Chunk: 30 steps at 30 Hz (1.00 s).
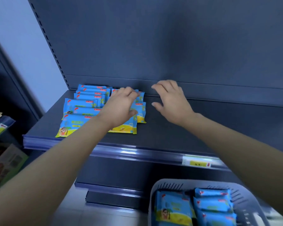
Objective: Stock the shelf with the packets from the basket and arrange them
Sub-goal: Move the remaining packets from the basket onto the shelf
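Observation:
Several blue and yellow packets [82, 110] lie in overlapping rows on the left part of the dark shelf [178, 128]. My left hand [121, 105] rests flat on the right-hand row of packets, fingers curled over their far ends. Just right of the packets, my right hand [171, 100] hovers above bare shelf with its fingers spread and nothing in it. At the bottom right a grey basket [167, 185] holds more of the same packets [212, 204].
The shelf's back panel rises behind the packets. A price label strip [198, 162] runs along the front edge. Other goods [5, 163] sit on a neighbouring rack at the far left. A lower shelf [111, 193] juts out beside the basket.

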{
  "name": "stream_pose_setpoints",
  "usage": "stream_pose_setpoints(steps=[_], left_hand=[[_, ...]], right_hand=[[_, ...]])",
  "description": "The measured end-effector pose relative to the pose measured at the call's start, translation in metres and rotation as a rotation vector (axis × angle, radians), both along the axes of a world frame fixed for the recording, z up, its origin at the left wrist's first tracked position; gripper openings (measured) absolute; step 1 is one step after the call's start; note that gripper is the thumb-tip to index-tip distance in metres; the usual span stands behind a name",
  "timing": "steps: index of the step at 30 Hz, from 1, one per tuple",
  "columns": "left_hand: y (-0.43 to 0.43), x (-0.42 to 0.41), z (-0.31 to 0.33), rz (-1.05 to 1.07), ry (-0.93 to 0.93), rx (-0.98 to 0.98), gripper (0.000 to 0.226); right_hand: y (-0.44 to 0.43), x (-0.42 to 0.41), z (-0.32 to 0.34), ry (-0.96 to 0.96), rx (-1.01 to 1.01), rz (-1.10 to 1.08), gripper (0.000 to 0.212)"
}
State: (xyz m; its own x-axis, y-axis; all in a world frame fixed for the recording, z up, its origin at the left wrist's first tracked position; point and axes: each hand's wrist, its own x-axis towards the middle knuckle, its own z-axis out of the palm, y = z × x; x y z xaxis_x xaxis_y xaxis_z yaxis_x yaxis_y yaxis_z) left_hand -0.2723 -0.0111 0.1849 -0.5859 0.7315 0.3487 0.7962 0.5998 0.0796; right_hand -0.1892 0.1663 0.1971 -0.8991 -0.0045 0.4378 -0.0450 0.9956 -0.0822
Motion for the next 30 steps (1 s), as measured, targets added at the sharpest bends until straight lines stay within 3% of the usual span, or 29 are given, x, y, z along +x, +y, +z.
stream_pose_setpoints(steps=[8, 18, 24, 30], left_hand=[[0.025, 0.074, 0.057, -0.106, 0.356, 0.232, 0.061], [0.055, 0.199, 0.081, -0.162, 0.472, 0.382, 0.059], [0.069, 0.256, 0.003, -0.138, 0.264, 0.304, 0.06], [0.067, 0.282, -0.096, -0.014, 0.012, 0.158, 0.059]], right_hand=[[0.024, 0.077, 0.045, 0.259, 0.183, -0.013, 0.052], [0.062, 0.199, 0.063, 0.458, 0.179, 0.049, 0.051], [0.078, 0.257, -0.024, 0.241, 0.14, 0.077, 0.054], [0.091, 0.289, -0.122, -0.105, 0.124, 0.087, 0.054]])
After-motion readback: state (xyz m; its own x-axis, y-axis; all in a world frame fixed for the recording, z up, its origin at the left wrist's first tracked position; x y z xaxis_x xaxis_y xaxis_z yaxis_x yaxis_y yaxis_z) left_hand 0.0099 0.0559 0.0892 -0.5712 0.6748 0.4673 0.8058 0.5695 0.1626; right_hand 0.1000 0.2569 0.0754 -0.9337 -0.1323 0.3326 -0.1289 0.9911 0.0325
